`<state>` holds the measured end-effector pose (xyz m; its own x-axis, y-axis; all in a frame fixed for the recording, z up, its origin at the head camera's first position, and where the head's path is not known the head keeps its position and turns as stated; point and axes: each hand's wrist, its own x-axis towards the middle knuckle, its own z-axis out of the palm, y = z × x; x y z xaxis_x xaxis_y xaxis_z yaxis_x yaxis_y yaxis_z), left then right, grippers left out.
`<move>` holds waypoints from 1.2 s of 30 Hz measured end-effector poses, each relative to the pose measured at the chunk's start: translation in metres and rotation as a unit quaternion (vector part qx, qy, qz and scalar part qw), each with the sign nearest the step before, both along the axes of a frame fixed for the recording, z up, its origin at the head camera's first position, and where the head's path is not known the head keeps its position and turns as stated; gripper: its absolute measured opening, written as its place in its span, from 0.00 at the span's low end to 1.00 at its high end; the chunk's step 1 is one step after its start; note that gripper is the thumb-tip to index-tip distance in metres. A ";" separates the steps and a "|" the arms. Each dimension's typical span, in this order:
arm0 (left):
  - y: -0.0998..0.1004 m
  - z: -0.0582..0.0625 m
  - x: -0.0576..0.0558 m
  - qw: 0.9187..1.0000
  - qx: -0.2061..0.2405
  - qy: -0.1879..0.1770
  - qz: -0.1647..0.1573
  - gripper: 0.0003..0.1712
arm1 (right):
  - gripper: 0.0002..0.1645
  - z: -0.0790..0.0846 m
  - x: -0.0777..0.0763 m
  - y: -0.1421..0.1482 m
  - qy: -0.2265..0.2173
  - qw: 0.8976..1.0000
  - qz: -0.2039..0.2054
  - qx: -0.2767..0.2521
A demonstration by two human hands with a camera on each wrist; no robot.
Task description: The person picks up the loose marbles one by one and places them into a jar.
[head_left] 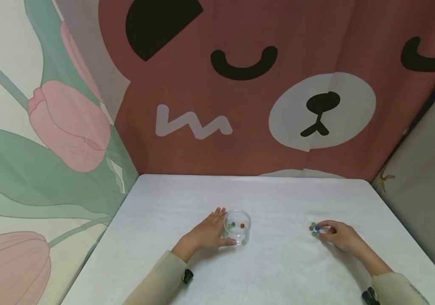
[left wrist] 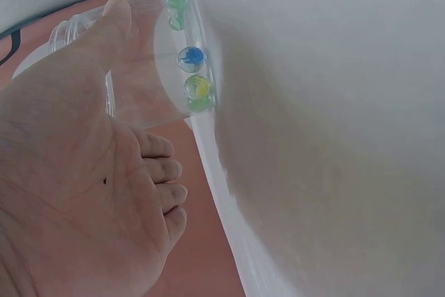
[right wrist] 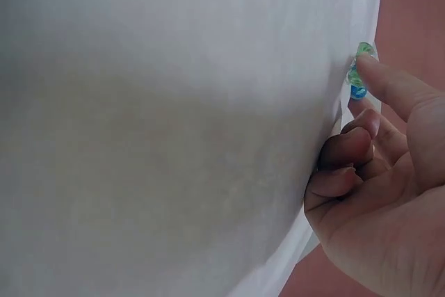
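A clear jar (head_left: 248,229) stands upright on the white table, left of centre. My left hand (head_left: 211,231) holds it from the left, thumb on its near side and fingers along the far side. Blue (left wrist: 191,59), green and orange marbles lie on the jar's bottom. Off to the right, my right hand (head_left: 340,236) is low over the table at a small cluster of marbles (head_left: 311,228). Its thumb and index finger stand apart around a blue marble (right wrist: 358,92), and a green marble (right wrist: 365,48) shows by the thumb tip. The other fingers are curled inward.
The white table (head_left: 278,271) reaches back to a brown hanging cloth (head_left: 187,156) with a bear face. A tulip-patterned cloth (head_left: 11,178) hangs along the left, and a pale cloth (head_left: 427,169) along the right.
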<state>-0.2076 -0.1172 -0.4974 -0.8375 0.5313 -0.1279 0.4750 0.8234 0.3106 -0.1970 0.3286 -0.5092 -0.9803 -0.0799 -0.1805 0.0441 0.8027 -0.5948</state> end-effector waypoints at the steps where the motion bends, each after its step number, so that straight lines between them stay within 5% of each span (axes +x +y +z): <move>1: 0.000 0.000 0.000 1.000 0.000 -0.001 0.001 0.62 | 0.30 0.000 -0.001 0.000 0.000 1.000 0.001 0.001; 36: -0.002 0.000 0.002 1.000 0.004 0.012 -0.008 0.62 | 0.13 0.013 0.001 -0.012 0.052 0.998 -0.002 0.030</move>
